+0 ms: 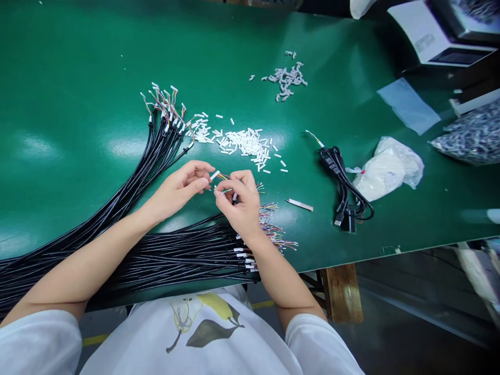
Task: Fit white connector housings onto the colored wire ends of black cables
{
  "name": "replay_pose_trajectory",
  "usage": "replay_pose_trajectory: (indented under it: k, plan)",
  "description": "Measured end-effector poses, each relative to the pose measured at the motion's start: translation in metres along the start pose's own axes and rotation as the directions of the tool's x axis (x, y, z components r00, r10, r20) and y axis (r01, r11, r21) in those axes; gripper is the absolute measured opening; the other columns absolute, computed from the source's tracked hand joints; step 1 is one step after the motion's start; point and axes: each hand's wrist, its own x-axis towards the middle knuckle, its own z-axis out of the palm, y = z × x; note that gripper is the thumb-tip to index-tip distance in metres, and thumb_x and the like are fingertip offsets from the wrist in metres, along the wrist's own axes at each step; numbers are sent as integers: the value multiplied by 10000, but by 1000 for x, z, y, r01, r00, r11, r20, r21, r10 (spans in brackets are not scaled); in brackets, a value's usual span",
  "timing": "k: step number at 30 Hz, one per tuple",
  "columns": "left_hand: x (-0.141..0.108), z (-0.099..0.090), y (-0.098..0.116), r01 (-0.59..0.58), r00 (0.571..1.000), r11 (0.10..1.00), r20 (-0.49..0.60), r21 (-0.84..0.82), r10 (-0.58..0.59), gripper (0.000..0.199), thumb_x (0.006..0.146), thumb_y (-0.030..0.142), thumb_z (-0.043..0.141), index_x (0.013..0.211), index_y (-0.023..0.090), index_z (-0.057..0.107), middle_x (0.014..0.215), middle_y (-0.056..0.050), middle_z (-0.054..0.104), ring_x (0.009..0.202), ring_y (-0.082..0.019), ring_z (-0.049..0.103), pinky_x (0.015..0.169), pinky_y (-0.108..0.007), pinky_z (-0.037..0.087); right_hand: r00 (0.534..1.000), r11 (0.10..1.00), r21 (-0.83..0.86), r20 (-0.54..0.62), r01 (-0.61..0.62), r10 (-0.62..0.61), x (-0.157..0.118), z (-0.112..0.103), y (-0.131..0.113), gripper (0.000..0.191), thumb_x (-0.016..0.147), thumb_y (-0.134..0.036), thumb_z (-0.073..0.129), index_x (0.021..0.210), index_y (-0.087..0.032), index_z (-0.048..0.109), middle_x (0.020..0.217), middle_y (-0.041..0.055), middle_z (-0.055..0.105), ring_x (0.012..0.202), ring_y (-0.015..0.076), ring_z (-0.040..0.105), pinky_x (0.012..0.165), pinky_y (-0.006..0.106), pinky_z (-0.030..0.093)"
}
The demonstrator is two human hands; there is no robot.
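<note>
My left hand (183,185) is closed, its thumb and fingertips pinching a small white connector (214,175). Thin red and yellow wires (223,177) run from the connector toward my right hand (242,200). That hand is closed too, with thumb and forefinger pressed on the wires; its fingers partly cover the cable end. Below lies a bundle of black cables (183,245) with bare coloured wire ends (279,229) pointing right. On the left, another bundle of black cables (133,187) has white connectors (166,94) on its ends.
Beyond my hands spreads a pile of white connectors (246,141), with grey curved pieces (288,80) farther back. To the right are a slim tweezer-like tool (300,204), a coiled black USB cable (339,182), a white plastic bag (388,169) and a bag of dark pieces (471,138).
</note>
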Motion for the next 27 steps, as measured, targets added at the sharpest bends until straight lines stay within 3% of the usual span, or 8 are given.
replay_pose_trajectory:
  k: [2, 6, 16, 20, 23, 27]
  plan:
    - [0, 1, 1, -34, 999, 999, 17, 3, 34, 278, 880, 335, 703, 1116, 194, 659, 976, -47, 692, 884, -158, 647, 805, -285, 532, 1000, 999, -33, -7, 5, -5, 0, 0, -2, 66, 832, -145, 629, 813, -200, 658, 905, -13, 489, 572, 44, 423, 525, 217, 438]
    - [-1, 3, 3, -57, 997, 998, 43, -7, 58, 292, 878, 283, 694, 1163, 224, 674, 838, -7, 660, 779, -145, 615, 789, -290, 528, 999, 997, -79, -36, 18, -21, -2, 0, -6, 60, 823, -154, 624, 795, -202, 647, 941, -4, 503, 534, 32, 377, 516, 240, 426]
    - [0, 4, -1, -87, 994, 996, 69, -8, 88, 183, 911, 364, 680, 1035, 235, 640, 793, 17, 575, 710, -114, 551, 677, -234, 494, 999, 996, 89, 42, -14, 11, -2, -5, -14, 45, 831, -167, 649, 829, -209, 664, 952, 7, 515, 608, 59, 431, 508, 233, 414]
    - [-1, 6, -2, 6, 994, 988, 111, -156, 11, 218, 877, 346, 727, 1030, 231, 623, 809, 14, 625, 689, -109, 586, 645, -230, 499, 999, 999, 16, -21, -30, 30, -3, -3, -17, 46, 834, -177, 642, 813, -210, 666, 972, 25, 531, 629, 76, 453, 497, 245, 429]
    - [-2, 8, -2, 89, 989, 959, 138, -270, -54, 246, 839, 325, 771, 1009, 196, 648, 802, 7, 656, 635, -91, 586, 615, -221, 495, 993, 996, -85, -112, 24, -33, -4, -1, -17, 80, 820, -135, 629, 797, -207, 656, 985, 28, 532, 617, 70, 443, 479, 241, 424]
    - [-2, 9, 0, 114, 988, 940, 136, -322, -73, 261, 813, 313, 804, 963, 156, 659, 762, 3, 682, 609, -80, 595, 592, -200, 489, 986, 985, -156, -134, 79, -100, -3, 0, -15, 106, 813, -91, 596, 794, -190, 629, 974, 15, 520, 577, 41, 424, 477, 230, 429]
